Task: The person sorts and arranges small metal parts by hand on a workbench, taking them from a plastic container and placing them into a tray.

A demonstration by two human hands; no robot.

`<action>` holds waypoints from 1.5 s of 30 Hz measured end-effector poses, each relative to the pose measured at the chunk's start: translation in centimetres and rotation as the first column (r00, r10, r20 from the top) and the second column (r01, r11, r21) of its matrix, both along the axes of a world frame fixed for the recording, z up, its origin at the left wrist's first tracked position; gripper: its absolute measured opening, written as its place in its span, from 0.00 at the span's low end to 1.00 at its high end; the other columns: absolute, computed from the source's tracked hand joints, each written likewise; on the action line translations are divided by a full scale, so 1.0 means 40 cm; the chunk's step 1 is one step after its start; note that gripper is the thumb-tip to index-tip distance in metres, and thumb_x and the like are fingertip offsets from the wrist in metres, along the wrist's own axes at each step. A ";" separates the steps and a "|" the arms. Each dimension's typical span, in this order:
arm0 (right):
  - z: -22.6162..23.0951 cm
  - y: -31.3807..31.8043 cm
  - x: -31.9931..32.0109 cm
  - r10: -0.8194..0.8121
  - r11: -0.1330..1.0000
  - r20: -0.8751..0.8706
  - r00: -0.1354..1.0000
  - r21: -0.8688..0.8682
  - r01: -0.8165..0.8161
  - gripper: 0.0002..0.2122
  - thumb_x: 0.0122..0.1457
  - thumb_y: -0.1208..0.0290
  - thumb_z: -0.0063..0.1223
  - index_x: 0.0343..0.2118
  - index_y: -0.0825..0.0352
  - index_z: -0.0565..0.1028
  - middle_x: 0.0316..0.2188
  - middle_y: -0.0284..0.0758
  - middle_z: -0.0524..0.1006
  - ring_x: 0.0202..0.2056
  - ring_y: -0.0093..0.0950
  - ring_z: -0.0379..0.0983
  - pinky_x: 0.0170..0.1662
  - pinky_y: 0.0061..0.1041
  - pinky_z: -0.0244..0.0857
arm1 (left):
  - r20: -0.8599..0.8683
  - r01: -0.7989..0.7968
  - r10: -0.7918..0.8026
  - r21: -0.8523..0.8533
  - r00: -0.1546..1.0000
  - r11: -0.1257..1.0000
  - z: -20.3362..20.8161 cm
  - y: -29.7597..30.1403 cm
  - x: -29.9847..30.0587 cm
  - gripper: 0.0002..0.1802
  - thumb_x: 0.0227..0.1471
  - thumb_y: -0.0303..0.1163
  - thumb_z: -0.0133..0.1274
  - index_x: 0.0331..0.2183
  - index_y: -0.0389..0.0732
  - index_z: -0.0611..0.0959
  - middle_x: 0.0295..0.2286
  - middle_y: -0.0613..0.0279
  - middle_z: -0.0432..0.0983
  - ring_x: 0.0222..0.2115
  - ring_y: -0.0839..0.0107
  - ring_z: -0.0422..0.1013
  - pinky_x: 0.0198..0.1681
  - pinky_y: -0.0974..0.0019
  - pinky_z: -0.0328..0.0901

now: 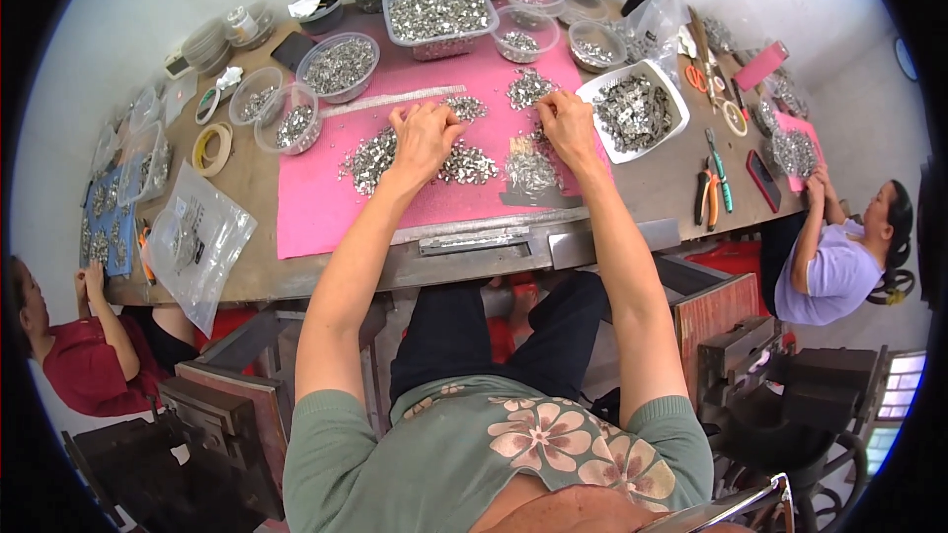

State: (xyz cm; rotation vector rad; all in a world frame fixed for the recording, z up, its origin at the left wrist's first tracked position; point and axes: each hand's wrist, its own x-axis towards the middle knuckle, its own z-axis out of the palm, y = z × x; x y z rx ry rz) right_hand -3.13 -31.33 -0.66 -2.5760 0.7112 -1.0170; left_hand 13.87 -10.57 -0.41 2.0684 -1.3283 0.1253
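My left hand (425, 141) bends down over a pile of small silvery metal pieces (371, 160) on the pink mat (311, 222). Its fingers are curled together at the tips, and whatever they pinch is too small to make out. To the right, my right hand (568, 128) has its thumb and fingertips pressed together beside another small heap of metal pieces (530, 88); what it pinches is hidden. Between and below the hands lies a patch of paler, finer pieces (531, 174). A white square tray (681, 99) of metal parts stands just right of my right hand.
Tubs of metal pieces, including a large one (441, 12) and a round one (339, 66), line the back. A tape roll (211, 150) and plastic bag (202, 237) lie left; pliers (705, 195) and a phone (762, 181) lie right. A person sits at either side.
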 end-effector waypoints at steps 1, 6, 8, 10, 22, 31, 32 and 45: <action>0.015 0.011 0.000 0.003 1.000 0.010 1.000 -0.015 -0.003 0.04 0.54 0.71 0.60 0.28 0.65 0.82 0.27 0.39 0.80 0.33 0.39 0.77 0.40 0.41 0.65 | 0.006 0.015 -0.015 0.002 1.000 1.000 -0.003 0.004 0.003 0.09 0.52 0.38 0.63 0.30 0.43 0.85 0.33 0.58 0.79 0.41 0.57 0.72 0.55 0.42 0.51; 0.121 0.153 -0.080 0.174 0.940 0.007 0.985 0.298 -0.168 0.05 0.55 0.72 0.60 0.29 0.68 0.81 0.25 0.40 0.80 0.28 0.37 0.78 0.34 0.35 0.69 | 0.145 0.011 -0.001 -0.073 0.989 0.997 -0.034 -0.004 0.012 0.07 0.53 0.35 0.60 0.30 0.42 0.84 0.30 0.60 0.78 0.37 0.59 0.74 0.54 0.44 0.53; 0.132 0.225 -0.130 0.267 0.873 -0.062 0.962 0.437 -0.214 0.05 0.55 0.73 0.61 0.31 0.70 0.81 0.25 0.41 0.81 0.26 0.33 0.78 0.31 0.31 0.69 | 0.208 0.008 0.011 -0.088 0.978 0.996 -0.038 -0.015 0.020 0.06 0.53 0.35 0.60 0.30 0.42 0.84 0.30 0.60 0.78 0.37 0.59 0.74 0.54 0.43 0.53; 0.121 0.274 -0.164 0.363 0.722 -0.096 0.927 0.657 -0.215 0.06 0.54 0.74 0.62 0.31 0.71 0.81 0.24 0.41 0.80 0.25 0.32 0.77 0.30 0.31 0.68 | 0.270 0.027 0.000 -0.095 0.963 0.995 -0.026 -0.021 0.018 0.05 0.54 0.33 0.60 0.32 0.43 0.84 0.31 0.61 0.79 0.37 0.60 0.75 0.54 0.42 0.53; 0.070 0.311 -0.183 0.325 0.901 -0.064 0.943 0.323 -0.289 0.03 0.54 0.74 0.61 0.30 0.66 0.80 0.26 0.38 0.77 0.34 0.39 0.74 0.41 0.37 0.64 | -0.008 0.116 -0.118 -0.110 0.993 0.987 0.033 0.046 -0.085 0.02 0.57 0.27 0.54 0.33 0.41 0.78 0.29 0.59 0.76 0.36 0.61 0.72 0.48 0.53 0.57; 0.074 0.308 -0.167 0.369 0.924 -0.225 0.902 -0.019 -0.382 0.02 0.55 0.73 0.61 0.30 0.64 0.80 0.28 0.36 0.75 0.35 0.37 0.71 0.41 0.37 0.61 | -0.244 0.273 -0.313 -0.184 0.918 0.944 0.058 0.225 -0.310 0.03 0.56 0.26 0.54 0.34 0.38 0.77 0.29 0.58 0.73 0.34 0.60 0.71 0.45 0.58 0.59; 0.075 0.308 -0.167 0.366 0.926 -0.242 0.898 -0.002 -0.378 0.03 0.55 0.72 0.61 0.31 0.64 0.80 0.28 0.35 0.75 0.35 0.36 0.71 0.42 0.37 0.60 | -0.191 0.282 -0.318 -0.196 0.928 0.939 0.051 0.225 -0.317 0.03 0.56 0.25 0.55 0.34 0.38 0.77 0.30 0.60 0.73 0.35 0.60 0.70 0.46 0.58 0.59; 0.071 0.327 -0.227 0.207 0.810 0.158 0.966 0.526 -0.260 0.03 0.58 0.78 0.60 0.33 0.70 0.77 0.26 0.32 0.79 0.27 0.19 0.74 0.33 0.21 0.68 | -0.072 0.266 -0.282 -0.177 0.957 0.947 0.030 0.214 -0.344 0.04 0.55 0.26 0.56 0.35 0.40 0.78 0.31 0.63 0.73 0.35 0.62 0.70 0.47 0.56 0.57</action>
